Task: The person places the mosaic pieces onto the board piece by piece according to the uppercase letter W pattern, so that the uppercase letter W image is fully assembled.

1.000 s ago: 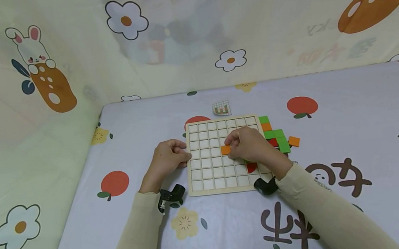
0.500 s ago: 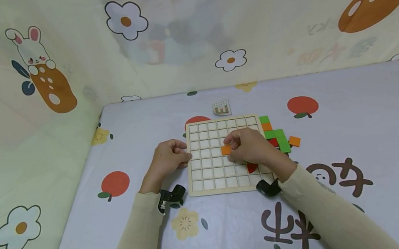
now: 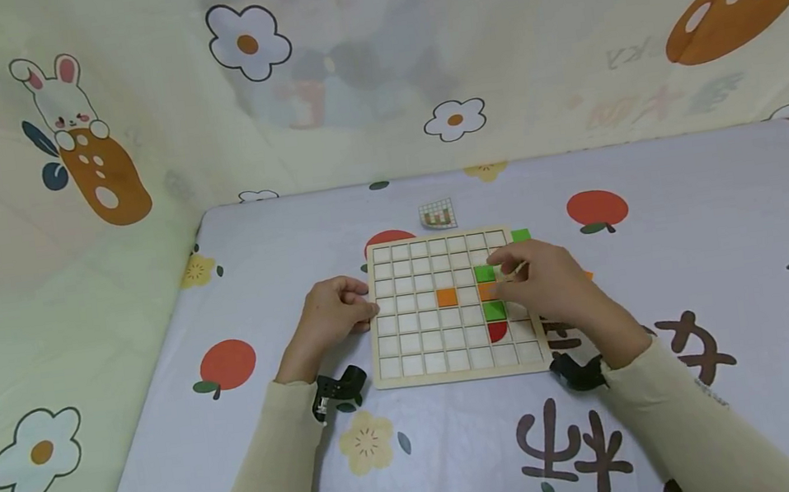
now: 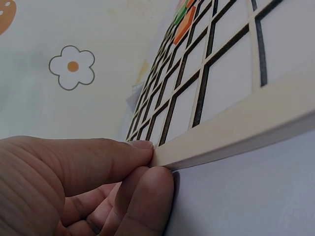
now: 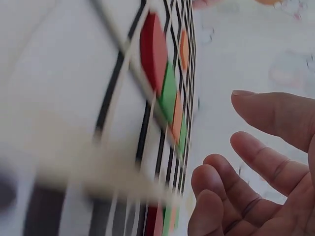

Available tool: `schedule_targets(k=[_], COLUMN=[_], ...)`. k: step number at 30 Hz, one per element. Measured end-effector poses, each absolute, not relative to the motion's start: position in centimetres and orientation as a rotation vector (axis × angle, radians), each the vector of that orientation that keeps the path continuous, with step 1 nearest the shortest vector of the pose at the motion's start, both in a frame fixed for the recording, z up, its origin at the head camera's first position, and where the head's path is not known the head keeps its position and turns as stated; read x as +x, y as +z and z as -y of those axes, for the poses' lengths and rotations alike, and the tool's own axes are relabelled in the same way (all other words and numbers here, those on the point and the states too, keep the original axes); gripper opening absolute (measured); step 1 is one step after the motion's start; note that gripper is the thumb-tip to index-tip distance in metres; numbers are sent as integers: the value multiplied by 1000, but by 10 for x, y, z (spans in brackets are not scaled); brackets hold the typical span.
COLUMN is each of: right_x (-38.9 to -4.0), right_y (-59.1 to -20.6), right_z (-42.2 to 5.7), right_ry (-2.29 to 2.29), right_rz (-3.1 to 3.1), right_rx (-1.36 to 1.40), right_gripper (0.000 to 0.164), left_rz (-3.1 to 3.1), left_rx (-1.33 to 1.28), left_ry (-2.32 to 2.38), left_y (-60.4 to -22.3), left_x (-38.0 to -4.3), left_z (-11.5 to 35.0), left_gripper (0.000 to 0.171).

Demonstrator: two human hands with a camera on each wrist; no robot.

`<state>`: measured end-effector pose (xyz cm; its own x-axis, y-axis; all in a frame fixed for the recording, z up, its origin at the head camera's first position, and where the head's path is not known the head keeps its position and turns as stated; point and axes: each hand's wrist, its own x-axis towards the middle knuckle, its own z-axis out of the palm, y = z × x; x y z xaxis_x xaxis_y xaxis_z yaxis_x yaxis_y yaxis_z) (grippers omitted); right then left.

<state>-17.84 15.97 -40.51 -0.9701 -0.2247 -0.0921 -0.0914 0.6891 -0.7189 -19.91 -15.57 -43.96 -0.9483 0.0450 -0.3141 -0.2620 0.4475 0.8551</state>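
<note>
A pale wooden grid board (image 3: 411, 343) lies on the table. My left hand (image 3: 328, 313) pinches its left edge between thumb and finger; the left wrist view shows the thumb (image 4: 140, 145) on the rim. Over the board's right part is my right hand (image 3: 549, 280), its fingers loosely bent and spread, holding nothing in the right wrist view. One orange square tile (image 3: 446, 297) sits in a middle cell. To its right runs a column: a green tile (image 3: 485, 273), an orange tile (image 3: 486, 292), another green tile (image 3: 494, 311) and a round-edged red piece (image 3: 498, 332).
Beyond the board lies a small printed grid card (image 3: 438, 214). A loose green tile (image 3: 521, 235) lies at the board's right edge; other loose tiles there are hidden behind the right hand. A patterned cloth (image 3: 422, 458) covers the table.
My right hand has moved right, away from the middle orange tile, which stays in its cell. The column's upper tiles now show, while the loose tiles are mostly covered. My left hand has not moved.
</note>
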Motion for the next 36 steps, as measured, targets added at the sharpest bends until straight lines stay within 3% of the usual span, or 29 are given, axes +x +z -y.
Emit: schedule_targets(k=[12, 36], right_x=[-174, -171], right_y=[-413, -422], right_z=[-216, -226], right_ry=[-1083, -940], right_rz=[-2763, -2719], right_rx=[-21, -48], right_gripper=[39, 27], left_rz=[-2418, -2416], left_rx=[-184, -173], left_ry=[1498, 1500], left_y=[-439, -438], left_x=[-199, -199], left_z=[158, 157], left_gripper=[31, 30])
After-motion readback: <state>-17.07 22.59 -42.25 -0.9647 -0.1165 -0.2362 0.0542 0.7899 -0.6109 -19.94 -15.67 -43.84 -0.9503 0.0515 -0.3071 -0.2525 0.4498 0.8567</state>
